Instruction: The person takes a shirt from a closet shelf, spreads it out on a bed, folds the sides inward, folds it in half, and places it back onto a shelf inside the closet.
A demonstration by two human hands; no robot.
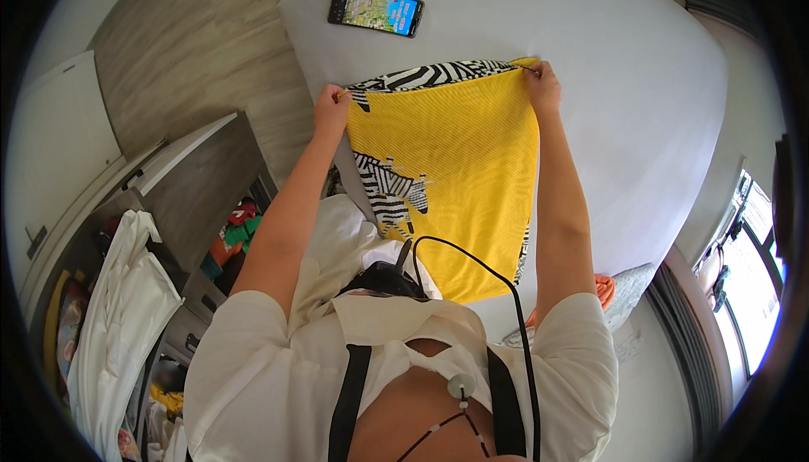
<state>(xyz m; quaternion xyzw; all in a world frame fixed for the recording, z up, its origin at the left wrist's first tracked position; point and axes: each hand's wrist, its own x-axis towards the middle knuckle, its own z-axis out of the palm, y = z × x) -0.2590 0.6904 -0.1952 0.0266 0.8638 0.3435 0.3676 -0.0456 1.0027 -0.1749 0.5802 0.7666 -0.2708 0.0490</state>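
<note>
Both hands are pinched shut on the far corners of a yellow cloth with zebra-stripe print (451,175), left hand (331,108) on one corner, right hand (542,83) on the other, holding it spread just over the white bed (640,66). Grip looks like fingertips only, so I'd guess a corner could slip and the cloth bunch up. A black smartphone (376,11) lies on the bed just beyond it. Open grey drawer (232,247) on the near left holds colourful folded clothes.
</note>
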